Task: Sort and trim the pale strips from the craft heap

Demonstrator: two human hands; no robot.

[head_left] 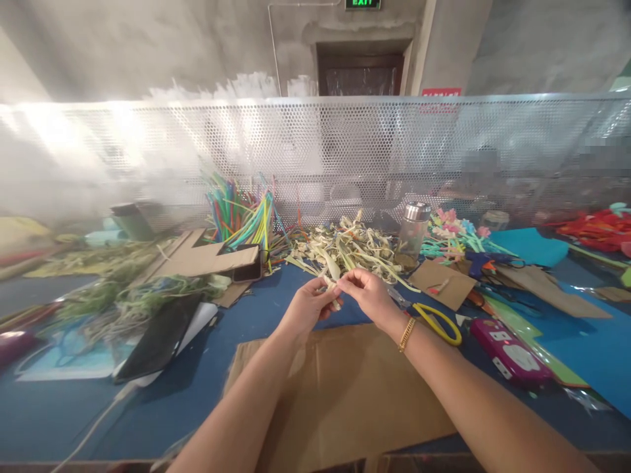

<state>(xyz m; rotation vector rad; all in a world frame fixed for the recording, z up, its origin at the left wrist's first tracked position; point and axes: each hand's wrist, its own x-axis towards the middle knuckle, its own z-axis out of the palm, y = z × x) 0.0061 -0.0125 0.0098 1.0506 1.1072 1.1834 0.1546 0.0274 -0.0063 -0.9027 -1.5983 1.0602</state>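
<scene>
A pale dried strip that looks like corn husk (333, 268) is pinched between my two hands, its wider end pointing up and away from me. My left hand (304, 307) is closed on its lower part, and a small bit of it pokes out below the fingers. Touching the left fingertips, my right hand (371, 294) pinches the same piece from the right. Just beyond my hands lies a loose pile of similar pale husk strips (365, 240). Under my forearms a brown cardboard sheet (355, 394) lies flat on the blue table (217, 387).
Colourful stems (241, 213) stand at the back left, near cut cardboard (207, 259). To the right are a clear bottle (413, 230), pastel flowers (448, 230), a blue glue gun (486, 264), yellow-handled scissors (438, 322) and a purple power strip (510, 351). A perforated metal screen (296, 144) borders the back.
</scene>
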